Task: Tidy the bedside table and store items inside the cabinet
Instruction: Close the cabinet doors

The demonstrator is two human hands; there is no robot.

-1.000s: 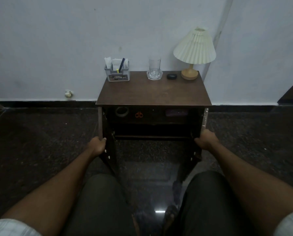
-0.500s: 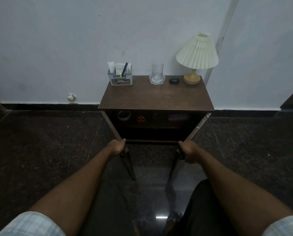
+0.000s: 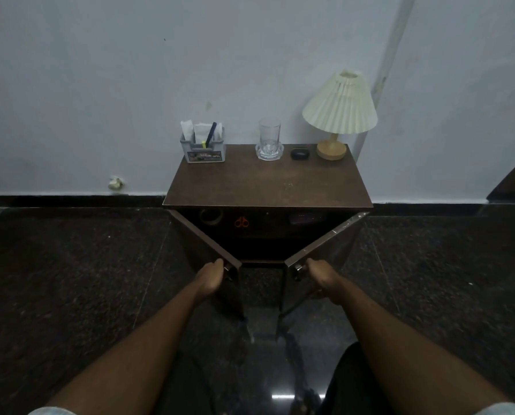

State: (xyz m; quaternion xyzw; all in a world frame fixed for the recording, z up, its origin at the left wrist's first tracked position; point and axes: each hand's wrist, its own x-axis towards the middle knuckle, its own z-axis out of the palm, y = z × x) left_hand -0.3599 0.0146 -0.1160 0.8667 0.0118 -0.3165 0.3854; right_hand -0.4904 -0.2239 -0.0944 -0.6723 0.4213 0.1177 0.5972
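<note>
My left hand (image 3: 211, 278) is curled round the free edge of the left door (image 3: 202, 244) by its knob. My right hand (image 3: 320, 278) grips the right door (image 3: 325, 244) the same way. Both doors stand about half-shut, slanting in toward each other with a gap between their free edges.

Through that gap I can see into the cabinet (image 3: 262, 235). A tape roll (image 3: 210, 216) sits at the left of the upper shelf, orange scissors (image 3: 241, 222) are beside it, and something purplish on the right is too dim to name.

On the bench (image 3: 265, 184) above, an organiser (image 3: 203, 145), a glass (image 3: 269, 139), a small dark case (image 3: 300, 153) and a lamp (image 3: 340, 115) line the back edge.

The risk I see is my own fingers. They wrap the door edges, so bringing the doors together without shifting my grip to the knobs could pinch them. Shutting them hard could also jolt the bench and rattle the glass.

A second ago the doors stood wide open and square to the front. Half a second ago they were already angled inward, and now their edges are closer together.
</note>
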